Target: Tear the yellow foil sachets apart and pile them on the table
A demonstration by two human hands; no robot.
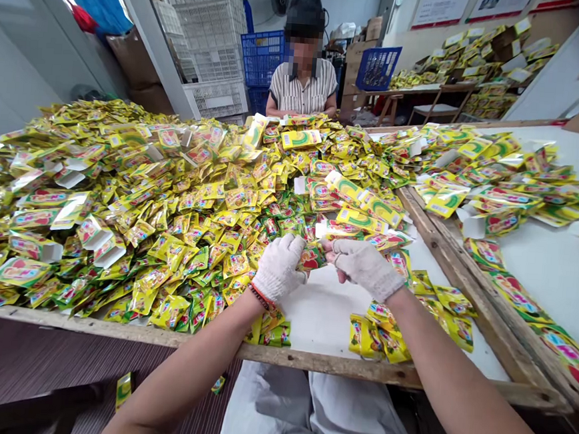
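Observation:
Both my hands wear white knit gloves. My left hand (pixel 280 266) and my right hand (pixel 363 266) meet over the white table (pixel 322 313) and pinch the same small green and yellow sachet (pixel 312 255) between them. A red and black band sits on my left wrist. A huge heap of yellow sachets (pixel 171 194) covers the table to the left and ahead. A small stack of sachets (pixel 378 334) lies under my right forearm, near the front edge.
Flat yellow cartons (pixel 359 219) lie in the heap just beyond my hands. A person in a striped shirt (pixel 303 91) sits at the far side. A second table (pixel 551 264) on the right carries more sachets. White and blue crates (pixel 217 51) stand behind.

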